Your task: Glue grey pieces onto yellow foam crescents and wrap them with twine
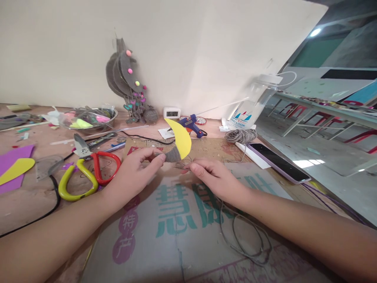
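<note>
Pinched in my left hand [144, 167] is a yellow crescent shape [181, 139], its lower end wrapped in grey string [172, 155]. The bare yellow part points up and away from me. My right hand [213, 177], just to the right, has its thumb and forefinger closed on loose strands of the same string. From beneath that hand the string trails in loops [247, 239] over the printed cardboard sheet [141, 251]. A ball of grey string [241, 135] lies farther back on the right.
Scissors with red and yellow handles [85, 173] lie left of my hands. Behind stand a blue glue gun [190, 125], a small clock [172, 113], a bowl of craft pieces [88, 120] and a grey crescent ornament [123, 74]. A phone [277, 161] and clear bottle [256, 100] are right.
</note>
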`<state>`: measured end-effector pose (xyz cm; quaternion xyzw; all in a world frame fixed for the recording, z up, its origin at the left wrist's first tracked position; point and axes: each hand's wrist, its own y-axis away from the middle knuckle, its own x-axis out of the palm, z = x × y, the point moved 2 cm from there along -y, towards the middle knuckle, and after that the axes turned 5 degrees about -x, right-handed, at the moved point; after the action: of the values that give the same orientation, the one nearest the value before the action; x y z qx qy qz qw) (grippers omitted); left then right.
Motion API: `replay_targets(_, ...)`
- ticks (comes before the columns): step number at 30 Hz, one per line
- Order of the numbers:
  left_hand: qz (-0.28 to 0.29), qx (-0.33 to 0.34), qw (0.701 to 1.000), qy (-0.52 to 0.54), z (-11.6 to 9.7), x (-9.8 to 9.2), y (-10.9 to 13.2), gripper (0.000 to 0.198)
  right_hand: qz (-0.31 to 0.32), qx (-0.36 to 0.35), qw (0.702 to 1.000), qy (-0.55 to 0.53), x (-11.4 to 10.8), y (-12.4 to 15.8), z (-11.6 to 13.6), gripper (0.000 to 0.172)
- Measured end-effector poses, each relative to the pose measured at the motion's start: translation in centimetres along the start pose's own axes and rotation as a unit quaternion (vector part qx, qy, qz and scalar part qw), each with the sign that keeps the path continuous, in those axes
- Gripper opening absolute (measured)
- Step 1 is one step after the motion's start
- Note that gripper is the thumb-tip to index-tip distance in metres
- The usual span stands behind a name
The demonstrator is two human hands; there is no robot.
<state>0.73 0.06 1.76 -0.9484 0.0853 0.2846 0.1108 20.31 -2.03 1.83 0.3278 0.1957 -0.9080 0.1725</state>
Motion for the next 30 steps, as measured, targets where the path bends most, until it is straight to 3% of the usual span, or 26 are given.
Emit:
replay_targets(8,0.007,0.016,1.0,-0.013,-0.3,0.1,0.0,0.023,0.0,0.064,0.998,-0.013,0.0,-0.1,-1.0,0.043)
replay_targets(19,0.007,0.035,0.998,-0.046,-0.2,0.1,0.0,0.021,0.012,0.033,0.999,0.015,0.1,0.0,-0.8,0.039)
replay_targets(23,0.014,0.029,0.998,-0.062,0.1,0.3,-0.2,0.025,-0.05,-0.01,0.999,0.01,-0.3,0.3,-0.3,0.036)
replay_targets(26,0.018,0.039,0.996,-0.075,0.4,0.4,-0.2,0.026,-0.138,-0.022,0.988,-0.058,-0.6,0.3,-0.5,0.024)
replay_targets(30,0.019,0.066,0.993,-0.092,0.6,0.5,-0.2,0.025,-0.205,0.01,0.971,-0.122,-0.6,-0.3,-1.4,0.038)
